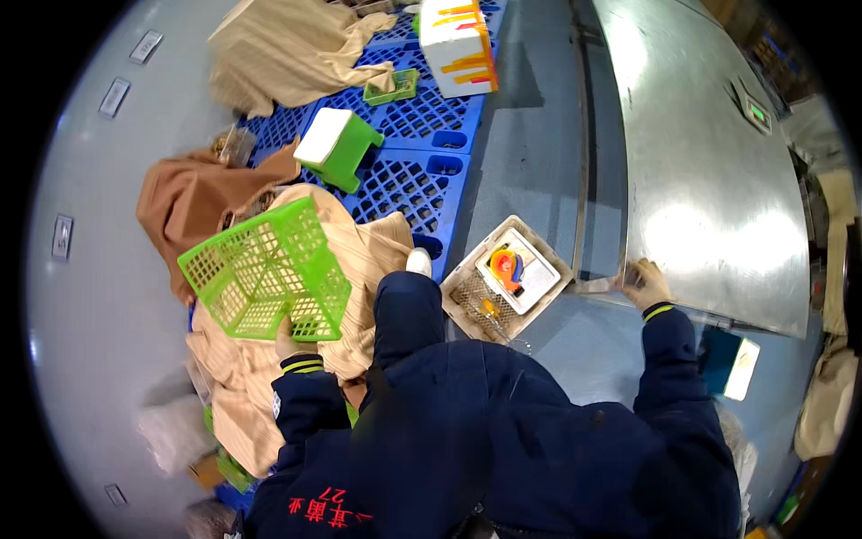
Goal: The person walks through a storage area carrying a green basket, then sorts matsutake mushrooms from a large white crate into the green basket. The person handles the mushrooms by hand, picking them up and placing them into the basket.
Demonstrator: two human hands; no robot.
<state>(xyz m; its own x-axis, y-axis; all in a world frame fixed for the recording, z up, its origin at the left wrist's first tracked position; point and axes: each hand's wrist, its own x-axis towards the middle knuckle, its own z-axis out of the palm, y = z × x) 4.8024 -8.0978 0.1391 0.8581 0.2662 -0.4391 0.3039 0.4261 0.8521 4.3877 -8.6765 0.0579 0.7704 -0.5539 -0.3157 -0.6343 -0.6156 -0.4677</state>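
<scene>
My left hand [285,342] grips the near rim of an empty bright green plastic crate [316,269], which is tilted so its open lattice inside shows. Under it, a beige striped cloth [238,400] covers things on blue pallets. My right hand [648,286] is at the near left corner of a steel table [709,225], its fingers curled over the edge. Part of those fingers is hard to make out. On the floor between my hands stands a pale crate [460,286] holding a white box [539,286] with an orange and a blue item.
Blue pallets [422,193] run away from me on the left. On them are a green-and-white stool [339,148], a small green basket [391,87], a white foam box [458,49] with orange tape, and a brown cloth [184,198]. A scale display [756,110] sits on the steel table.
</scene>
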